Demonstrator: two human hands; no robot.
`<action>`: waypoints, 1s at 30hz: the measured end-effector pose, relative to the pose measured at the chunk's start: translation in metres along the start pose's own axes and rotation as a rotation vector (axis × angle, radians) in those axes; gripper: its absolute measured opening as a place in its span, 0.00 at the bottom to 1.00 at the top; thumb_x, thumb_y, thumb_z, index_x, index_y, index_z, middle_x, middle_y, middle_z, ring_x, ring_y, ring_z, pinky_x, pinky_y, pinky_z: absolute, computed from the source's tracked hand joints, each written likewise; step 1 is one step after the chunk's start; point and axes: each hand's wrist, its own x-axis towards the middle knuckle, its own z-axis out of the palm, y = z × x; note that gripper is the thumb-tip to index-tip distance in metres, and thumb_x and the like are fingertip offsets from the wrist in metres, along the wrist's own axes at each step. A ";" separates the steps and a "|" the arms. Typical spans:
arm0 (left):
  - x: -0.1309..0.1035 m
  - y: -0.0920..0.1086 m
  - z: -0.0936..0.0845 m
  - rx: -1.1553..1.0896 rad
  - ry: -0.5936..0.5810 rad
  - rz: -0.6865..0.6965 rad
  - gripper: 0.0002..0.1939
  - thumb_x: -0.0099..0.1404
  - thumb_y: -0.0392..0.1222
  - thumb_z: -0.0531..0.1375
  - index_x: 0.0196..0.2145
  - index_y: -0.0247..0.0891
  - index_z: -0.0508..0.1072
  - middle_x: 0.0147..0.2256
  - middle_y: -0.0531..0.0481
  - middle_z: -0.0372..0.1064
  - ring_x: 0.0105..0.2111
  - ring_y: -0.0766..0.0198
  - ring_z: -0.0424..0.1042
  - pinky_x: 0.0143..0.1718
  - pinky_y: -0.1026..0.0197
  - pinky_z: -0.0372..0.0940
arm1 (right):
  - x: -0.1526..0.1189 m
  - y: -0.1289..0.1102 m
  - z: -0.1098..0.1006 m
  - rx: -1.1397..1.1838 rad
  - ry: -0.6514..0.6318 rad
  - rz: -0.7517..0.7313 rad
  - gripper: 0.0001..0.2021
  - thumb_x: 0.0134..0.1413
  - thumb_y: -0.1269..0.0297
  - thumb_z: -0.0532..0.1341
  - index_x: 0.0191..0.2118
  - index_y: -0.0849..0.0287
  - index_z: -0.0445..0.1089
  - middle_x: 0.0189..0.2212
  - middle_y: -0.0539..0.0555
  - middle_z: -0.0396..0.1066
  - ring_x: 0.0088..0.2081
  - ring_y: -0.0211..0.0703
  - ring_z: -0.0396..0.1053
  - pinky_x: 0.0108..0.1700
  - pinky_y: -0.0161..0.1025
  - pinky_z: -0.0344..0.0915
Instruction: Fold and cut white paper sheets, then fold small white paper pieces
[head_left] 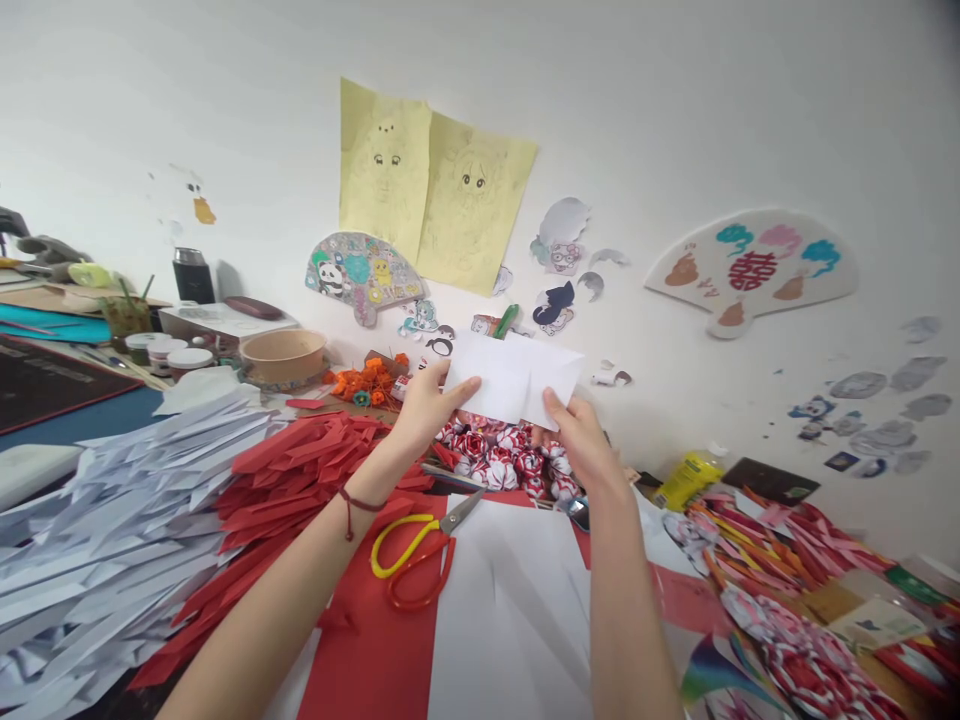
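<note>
White paper (491, 375), creased and apparently in overlapping layers, is held up in front of me between both hands. My left hand (431, 405) pinches its left edge, thumb on the near face. At the lower right, my right hand (581, 435) grips it the same way, with the fingers partly hidden behind. Below lie white sheets (510, 610) on top of red paper (375, 650). A pair of scissors (424, 550), one handle loop yellow and the other red-orange, rests on these sheets with its blades pointing away to the right.
White paper strips (127, 540) and red strips (300, 480) are heaped at left. Behind my hands sit red-and-white rosettes (510, 460). A round bowl (283, 355) stands back left. At right are a yellow bottle (688, 480) and colourful strips (795, 550).
</note>
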 end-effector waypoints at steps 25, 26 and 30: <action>0.001 0.008 -0.001 -0.060 -0.007 -0.064 0.14 0.59 0.51 0.59 0.30 0.35 0.69 0.21 0.56 0.61 0.19 0.70 0.60 0.17 0.69 0.56 | -0.007 -0.004 -0.018 -0.319 -0.417 -0.027 0.22 0.51 0.42 0.62 0.33 0.58 0.77 0.31 0.52 0.76 0.33 0.44 0.71 0.36 0.37 0.67; 0.001 0.008 -0.001 -0.051 -0.005 -0.048 0.15 0.60 0.51 0.59 0.29 0.35 0.69 0.21 0.56 0.61 0.20 0.70 0.61 0.18 0.69 0.56 | -0.008 -0.008 -0.014 -0.242 -0.399 -0.045 0.23 0.53 0.41 0.60 0.38 0.58 0.77 0.35 0.54 0.77 0.36 0.45 0.72 0.39 0.39 0.68; -0.001 0.009 -0.001 0.044 -0.007 0.045 0.16 0.61 0.52 0.59 0.27 0.35 0.68 0.23 0.55 0.62 0.24 0.70 0.60 0.22 0.69 0.53 | -0.008 -0.013 -0.002 -0.057 -0.246 -0.099 0.24 0.55 0.41 0.60 0.42 0.58 0.76 0.36 0.55 0.77 0.35 0.44 0.72 0.41 0.40 0.68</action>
